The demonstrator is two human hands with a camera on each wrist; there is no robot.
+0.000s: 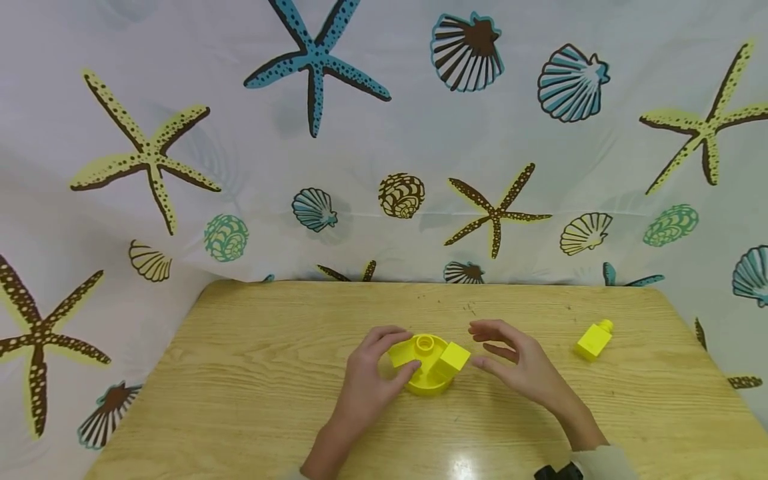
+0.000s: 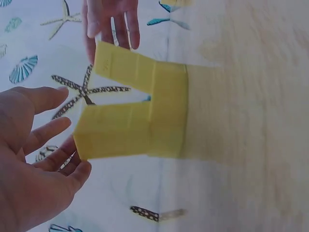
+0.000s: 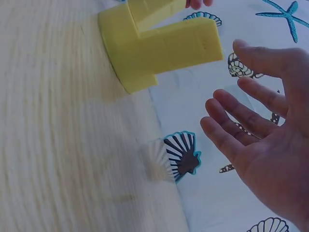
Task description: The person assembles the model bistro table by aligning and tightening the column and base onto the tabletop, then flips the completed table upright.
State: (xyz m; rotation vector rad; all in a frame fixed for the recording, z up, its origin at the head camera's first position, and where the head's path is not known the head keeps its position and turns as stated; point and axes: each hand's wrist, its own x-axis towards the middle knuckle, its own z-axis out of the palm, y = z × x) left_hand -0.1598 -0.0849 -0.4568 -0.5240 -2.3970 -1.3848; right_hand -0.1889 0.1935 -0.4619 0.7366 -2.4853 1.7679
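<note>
A round yellow base sits on the wooden table, with a yellow ring-shaped stud at its far side. Two yellow rectangular blocks, a left block and a right block, rise from it and lean apart. My left hand is around the upper end of the left block, fingertips right at its edge, thumb apart from the fingers. Beside the right block, my right hand hovers with relaxed, spread fingers and an empty palm.
A separate yellow block with a round knob lies on the table at the right. Behind and along the sides hangs a white cloth printed with starfish and shells. A dark band is at the right sleeve.
</note>
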